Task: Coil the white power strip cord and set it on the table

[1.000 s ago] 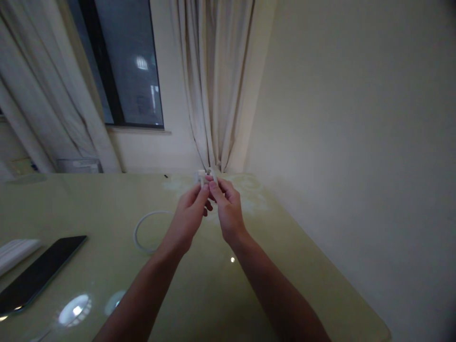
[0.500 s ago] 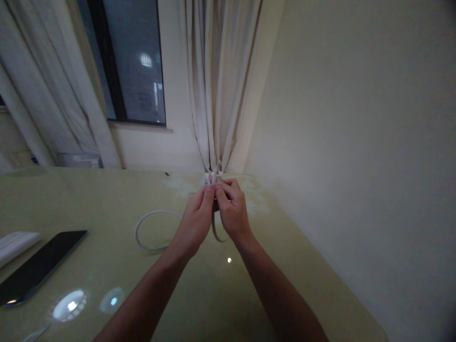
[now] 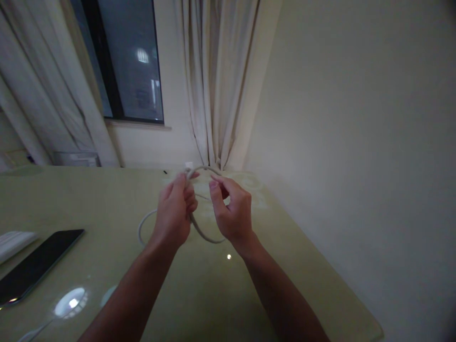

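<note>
My left hand is closed around a pale charging cable, left of the curtain's foot. The cable arches over the fingers toward the right and hangs in a loop below them. A small white block shows just beyond the left fingertips; whether that hand touches it I cannot tell. My right hand is close by on the right, thumb and index tips drawn nearly together, other fingers curled. Anything between those tips is too small to make out. Part of the cable passes behind this hand.
On the left of the glossy greenish table lie a black phone-like slab and a white case. A round white disc with a cord rests nearer. A wall borders the right; a curtain hangs behind.
My hands have come apart: the left moved left and slightly down with the cable, while the right stayed near its place. The cable now arches between them.
</note>
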Tool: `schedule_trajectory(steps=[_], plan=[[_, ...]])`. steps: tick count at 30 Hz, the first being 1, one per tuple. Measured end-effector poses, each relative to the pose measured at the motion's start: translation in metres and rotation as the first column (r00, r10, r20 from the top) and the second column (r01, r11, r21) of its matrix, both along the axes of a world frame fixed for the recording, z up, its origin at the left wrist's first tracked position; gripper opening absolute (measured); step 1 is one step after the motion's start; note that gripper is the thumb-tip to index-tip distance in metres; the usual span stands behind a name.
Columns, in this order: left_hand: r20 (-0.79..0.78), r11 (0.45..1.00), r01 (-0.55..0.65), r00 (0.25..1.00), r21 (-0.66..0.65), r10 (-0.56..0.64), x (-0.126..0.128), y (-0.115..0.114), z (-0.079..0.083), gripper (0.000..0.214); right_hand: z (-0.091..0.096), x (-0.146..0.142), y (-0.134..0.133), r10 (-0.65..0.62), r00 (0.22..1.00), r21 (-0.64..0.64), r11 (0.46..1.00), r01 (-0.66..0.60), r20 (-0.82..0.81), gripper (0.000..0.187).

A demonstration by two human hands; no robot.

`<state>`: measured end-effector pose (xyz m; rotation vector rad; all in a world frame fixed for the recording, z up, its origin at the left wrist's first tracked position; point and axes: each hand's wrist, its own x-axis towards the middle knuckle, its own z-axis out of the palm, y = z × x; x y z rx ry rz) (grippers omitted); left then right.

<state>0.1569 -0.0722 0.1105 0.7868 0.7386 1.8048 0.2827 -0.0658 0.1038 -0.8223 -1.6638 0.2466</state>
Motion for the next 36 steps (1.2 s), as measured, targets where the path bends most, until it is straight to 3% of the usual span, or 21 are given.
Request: schedule_trajectory(steps=[3, 5, 7, 9, 10, 11, 12, 15, 16, 18, 20, 22, 24, 27, 32, 34, 36], plan=[[0.127, 0.999, 0.047, 0.991, 0.009, -0.048, -0.007, -0.004, 0.011, 0.023, 0.001, -0.002, -0.004, 0.064, 0.998, -0.068, 0.996, -0.062, 0.021, 0.028], [0.211, 0.996, 0.087, 0.973, 0.023, -0.09, -0.01, -0.008, 0.017, 0.025, 0.0, -0.005, -0.004, 0.228, 0.973, -0.194, 0.957, -0.217, 0.031, 0.03], [0.293, 0.991, 0.128, 0.947, 0.04, -0.134, -0.014, -0.012, 0.023, 0.027, -0.003, -0.008, -0.002, 0.456, 0.889, -0.33, 0.846, -0.419, 0.04, 0.033], [0.354, 0.984, 0.167, 0.918, 0.063, -0.178, -0.02, -0.015, 0.027, 0.03, -0.006, -0.009, 0.002, 0.67, 0.74, -0.446, 0.682, -0.58, 0.061, 0.034], [0.371, 0.98, 0.181, 0.908, 0.076, -0.197, -0.025, -0.015, 0.029, 0.032, -0.008, -0.009, 0.004, 0.732, 0.676, -0.482, 0.624, -0.615, 0.085, 0.034], [0.376, 0.977, 0.19, 0.903, 0.092, -0.211, -0.03, -0.014, 0.03, 0.034, -0.009, -0.008, 0.006, 0.755, 0.643, -0.496, 0.61, -0.618, 0.127, 0.032], [0.371, 0.976, 0.191, 0.903, 0.105, -0.216, -0.037, -0.013, 0.03, 0.036, -0.011, -0.008, 0.008, 0.742, 0.645, -0.487, 0.639, -0.596, 0.183, 0.027], [0.346, 0.979, 0.167, 0.917, 0.116, -0.198, -0.059, -0.009, 0.03, 0.039, -0.014, -0.004, 0.013, 0.531, 0.756, -0.361, 0.839, -0.406, 0.384, 0.004], [0.348, 0.982, 0.152, 0.92, 0.114, -0.183, -0.066, -0.009, 0.031, 0.039, -0.016, -0.003, 0.015, 0.448, 0.779, -0.317, 0.888, -0.332, 0.438, 0.009], [0.366, 0.987, 0.118, 0.918, 0.112, -0.151, -0.079, -0.011, 0.033, 0.041, -0.018, 0.001, 0.023, 0.29, 0.797, -0.242, 0.952, -0.187, 0.529, 0.021], [0.39, 0.99, 0.074, 0.914, 0.116, -0.115, -0.09, -0.015, 0.037, 0.041, -0.022, 0.007, 0.036, 0.091, 0.785, -0.121, 0.992, -0.02, 0.612, 0.019], [0.4, 0.992, 0.033, 0.913, 0.124, -0.081, -0.1, -0.018, 0.039, 0.041, -0.027, 0.016, 0.052, -0.141, 0.746, 0.041, 0.988, 0.152, 0.65, 0.017], [0.378, 0.99, 0.012, 0.924, 0.139, -0.064, -0.109, -0.02, 0.038, 0.04, -0.032, 0.028, 0.067, -0.327, 0.713, 0.16, 0.943, 0.293, 0.62, 0.021], [0.329, 0.989, 0.015, 0.942, 0.148, -0.064, -0.12, -0.019, 0.035, 0.04, -0.033, 0.046, 0.079, -0.492, 0.692, 0.212, 0.866, 0.453, 0.529, 0.028], [0.373, 0.995, 0.007, 0.927, 0.104, -0.046, -0.123, -0.02, 0.035, 0.04, -0.019, 0.064, 0.074, -0.576, 0.661, 0.23, 0.811, 0.538, 0.481, 0.025], [0.386, 0.998, -0.006, 0.922, 0.065, -0.02, -0.121, -0.022, 0.038, 0.04, -0.014, 0.067, 0.069, -0.551, 0.646, 0.153, 0.81, 0.566, 0.528, 0.035], [0.381, 0.999, -0.018, 0.924, 0.05, -0.002, -0.119, -0.024, 0.041, 0.04, -0.01, 0.07, 0.064, -0.433, 0.661, 0.015, 0.843, 0.538, 0.613, 0.053]])
